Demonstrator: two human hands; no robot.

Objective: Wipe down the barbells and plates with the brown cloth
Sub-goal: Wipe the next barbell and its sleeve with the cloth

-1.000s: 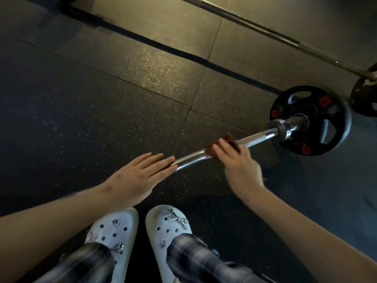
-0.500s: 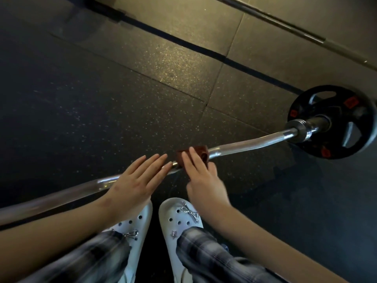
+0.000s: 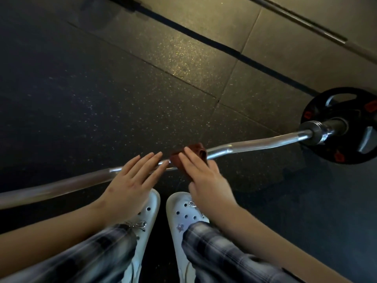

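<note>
Your left hand (image 3: 132, 184) lies flat across the barbell (image 3: 255, 145), fingers straight and together, clamping nothing. Its fingertips end just beside the brown cloth (image 3: 180, 161). Your right hand (image 3: 204, 176) rests on that cloth, with straight fingers pressing it against the bar. You cannot tell whether the thumb hooks underneath. The two hands sit close together near the middle of the bar, which runs from the near left to the right. The cloth is draped over the bar, and a fold hangs down on the near side. At the bar's right end, a black plate (image 3: 322, 149) with red marks stands on the speckled floor (image 3: 102, 88). A second bar (image 3: 302, 21) lies at the far right. Your white clogs (image 3: 183, 211) stand just near of the barbell, below your hands.
</note>
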